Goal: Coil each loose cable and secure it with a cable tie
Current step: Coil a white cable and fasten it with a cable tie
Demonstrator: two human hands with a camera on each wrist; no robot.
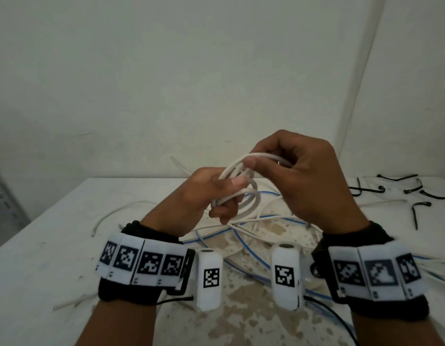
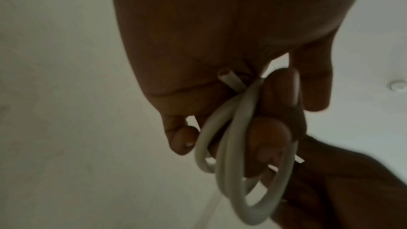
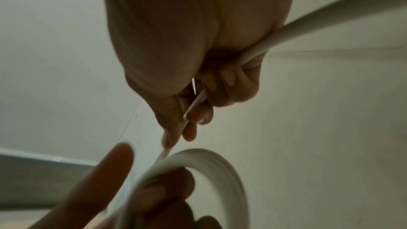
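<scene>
Left hand: your left hand [image 1: 206,193] grips the white cable coil [image 1: 241,188], with the fingers curled through the loops so the rings stay stacked and do not spring open.
Right hand: your right hand [image 1: 301,176] sits just above and beside the left one. Its thumb and fingers pinch the top of the same coil, and a thin white cable tie [image 3: 193,107] runs between the fingertips, likely so it can go round the loops.
Coil: it hangs in the air between your two hands, above the table [image 1: 41,245]. It is smooth, round and bendy, like a soft plastic tube, wound in a few rings.
Cut end: a short stub of the cable [image 2: 229,79] pokes out at the base of your left fingers.
Loose cables: more white and blue-striped cables [image 1: 254,236] lie in a messy pile under your hands, not yet coiled.
Black ties: bent black ties [image 1: 416,191] lie well off to the right of your right hand.
Table top: white, with patchy brown worn spots below your wrists.
</scene>
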